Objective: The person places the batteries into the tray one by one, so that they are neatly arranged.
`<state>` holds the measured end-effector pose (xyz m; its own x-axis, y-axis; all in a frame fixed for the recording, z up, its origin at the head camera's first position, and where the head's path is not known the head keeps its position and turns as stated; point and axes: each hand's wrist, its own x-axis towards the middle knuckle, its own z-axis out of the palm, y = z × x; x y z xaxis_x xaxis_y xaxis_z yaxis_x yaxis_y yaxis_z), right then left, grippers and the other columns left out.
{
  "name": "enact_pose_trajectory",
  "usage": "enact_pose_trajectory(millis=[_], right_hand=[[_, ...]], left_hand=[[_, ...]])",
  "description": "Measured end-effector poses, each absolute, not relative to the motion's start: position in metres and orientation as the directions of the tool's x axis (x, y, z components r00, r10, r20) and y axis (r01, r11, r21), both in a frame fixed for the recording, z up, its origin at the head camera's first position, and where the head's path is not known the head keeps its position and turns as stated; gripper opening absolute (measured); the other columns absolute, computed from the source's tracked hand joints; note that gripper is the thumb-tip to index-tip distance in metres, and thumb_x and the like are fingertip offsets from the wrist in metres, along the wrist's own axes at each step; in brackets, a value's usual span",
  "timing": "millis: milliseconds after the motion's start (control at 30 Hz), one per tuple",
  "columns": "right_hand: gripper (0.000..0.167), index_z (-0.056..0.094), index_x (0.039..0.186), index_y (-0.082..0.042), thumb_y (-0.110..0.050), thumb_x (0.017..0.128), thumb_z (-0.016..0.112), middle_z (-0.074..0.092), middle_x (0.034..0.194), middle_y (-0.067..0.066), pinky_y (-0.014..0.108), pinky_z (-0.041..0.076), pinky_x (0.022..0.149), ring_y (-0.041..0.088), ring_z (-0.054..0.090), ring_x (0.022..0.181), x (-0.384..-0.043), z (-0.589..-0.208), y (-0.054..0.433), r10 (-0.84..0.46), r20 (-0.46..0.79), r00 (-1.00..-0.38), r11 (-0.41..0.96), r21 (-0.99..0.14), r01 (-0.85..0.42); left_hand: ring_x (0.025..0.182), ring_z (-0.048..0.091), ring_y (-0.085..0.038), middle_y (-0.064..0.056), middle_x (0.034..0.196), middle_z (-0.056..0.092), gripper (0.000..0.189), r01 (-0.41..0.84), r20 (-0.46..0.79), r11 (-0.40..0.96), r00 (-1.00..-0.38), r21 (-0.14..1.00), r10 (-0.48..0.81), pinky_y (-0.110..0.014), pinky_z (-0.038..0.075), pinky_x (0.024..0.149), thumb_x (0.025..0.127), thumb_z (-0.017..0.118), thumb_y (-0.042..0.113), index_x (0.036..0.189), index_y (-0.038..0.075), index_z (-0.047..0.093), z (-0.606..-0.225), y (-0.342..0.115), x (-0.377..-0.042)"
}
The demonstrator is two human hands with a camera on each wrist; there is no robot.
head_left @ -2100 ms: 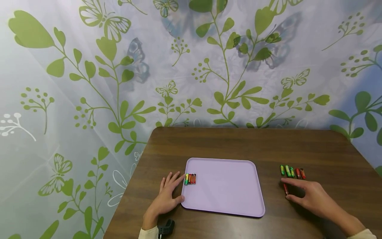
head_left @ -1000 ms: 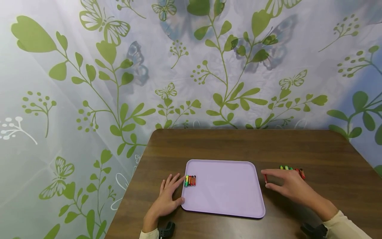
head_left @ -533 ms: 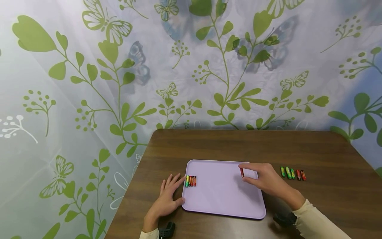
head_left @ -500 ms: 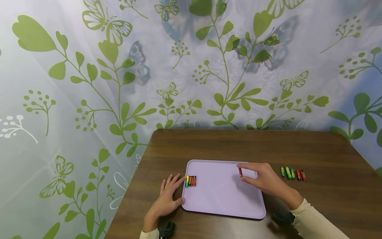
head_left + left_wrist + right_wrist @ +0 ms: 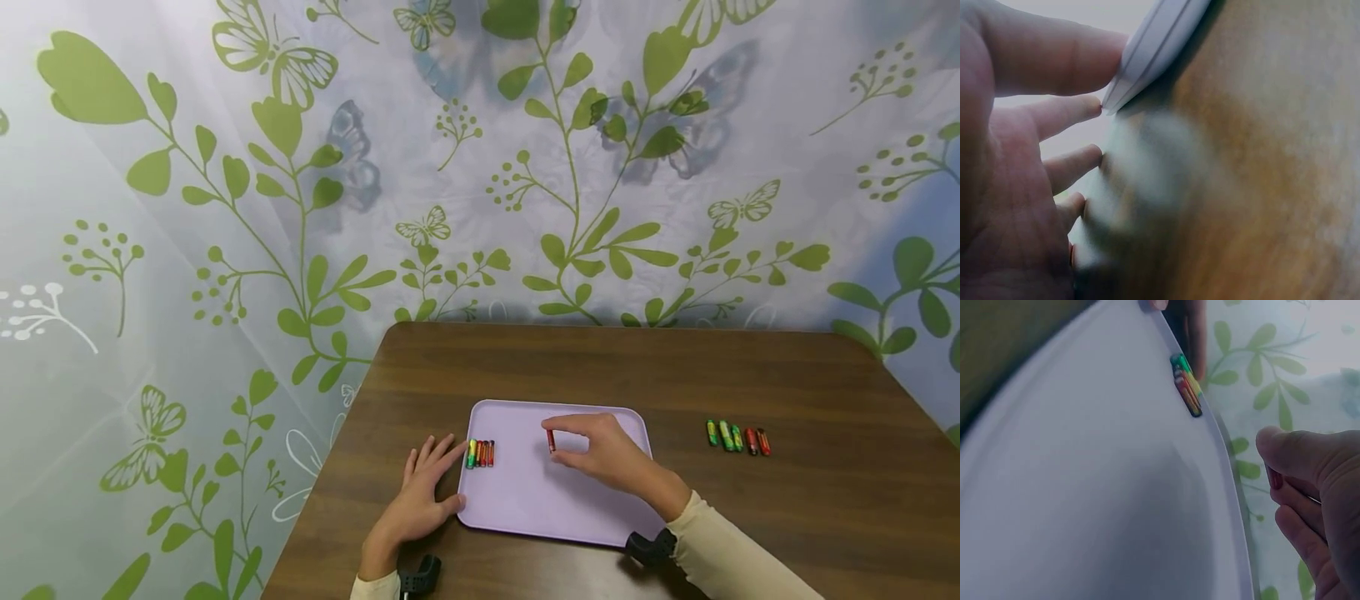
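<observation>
Between thumb and finger, my right hand [image 5: 611, 454] pinches a red battery [image 5: 551, 441] by its ends, above the middle of the lilac tray [image 5: 555, 521]. In the right wrist view the same red battery [image 5: 1274, 477] is partly covered by the thumb. My left hand [image 5: 416, 500] rests at the tray's left edge with fingers spread, thumb touching the rim. Along the tray's left side lies a row of batteries [image 5: 483, 453], one green-yellow and several red. The left wrist view shows the thumb and fingers against the tray rim [image 5: 1154, 53].
On the wooden table [image 5: 825, 517], right of the tray, several green and red batteries [image 5: 737, 437] lie in a row. A patterned curtain [image 5: 480, 167] hangs behind the table. A black wrist device [image 5: 651, 547] sits by the right sleeve, over the tray's front right corner.
My right hand has carried the red battery left from beside the row on the table, across the tray's right edge, to above the tray's middle. The left hand has stayed in place.
</observation>
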<state>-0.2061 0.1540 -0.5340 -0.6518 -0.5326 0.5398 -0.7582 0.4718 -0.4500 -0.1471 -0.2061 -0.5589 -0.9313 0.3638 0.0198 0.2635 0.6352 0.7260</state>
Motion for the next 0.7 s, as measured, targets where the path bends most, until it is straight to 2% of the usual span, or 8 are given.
enact_pose_trajectory(millis=[267, 500, 700], right_hand=[[0.047, 0.081, 0.126, -0.005, -0.011, 0.081, 0.096, 0.084, 0.122, 0.002, 0.047, 0.066, 0.095, 0.024, 0.081, 0.113, -0.206, -0.537, 0.120, -0.529, 0.496, -0.688, 0.435, -0.538, -0.722], [0.046, 0.081, 0.126, -0.004, -0.009, 0.082, 0.095, 0.083, 0.122, 0.005, 0.047, 0.066, 0.097, 0.026, 0.081, 0.114, -0.207, -0.544, 0.094, -0.535, 0.480, -0.695, 0.409, -0.573, -0.710], [0.045, 0.081, 0.123, -0.001, -0.005, 0.081, 0.095, 0.084, 0.119, 0.008, 0.044, 0.066, 0.094, 0.026, 0.082, 0.109, -0.209, -0.553, 0.077, -0.535, 0.503, -0.678, 0.397, -0.559, -0.728]], left_hand=[[0.166, 0.013, -0.058, -0.026, 0.174, 0.037, 0.081, 0.289, 0.060, 0.625, -0.931, 0.725, 0.361, -0.078, -0.004, 0.127, 0.088, 0.077, 0.013, 0.164, 0.015, 0.051, -0.557, -0.206, -0.145], [0.162, 0.013, -0.064, -0.030, 0.173, 0.037, 0.080, 0.340, 0.116, 0.584, -0.915, 0.737, 0.386, -0.081, -0.006, 0.124, 0.088, 0.076, 0.015, 0.165, 0.015, 0.050, -0.562, -0.208, -0.145], [0.161, 0.012, -0.066, -0.033, 0.171, 0.037, 0.081, 0.355, 0.140, 0.553, -0.909, 0.754, 0.392, -0.082, -0.007, 0.123, 0.087, 0.077, 0.013, 0.164, 0.016, 0.051, -0.560, -0.208, -0.145]])
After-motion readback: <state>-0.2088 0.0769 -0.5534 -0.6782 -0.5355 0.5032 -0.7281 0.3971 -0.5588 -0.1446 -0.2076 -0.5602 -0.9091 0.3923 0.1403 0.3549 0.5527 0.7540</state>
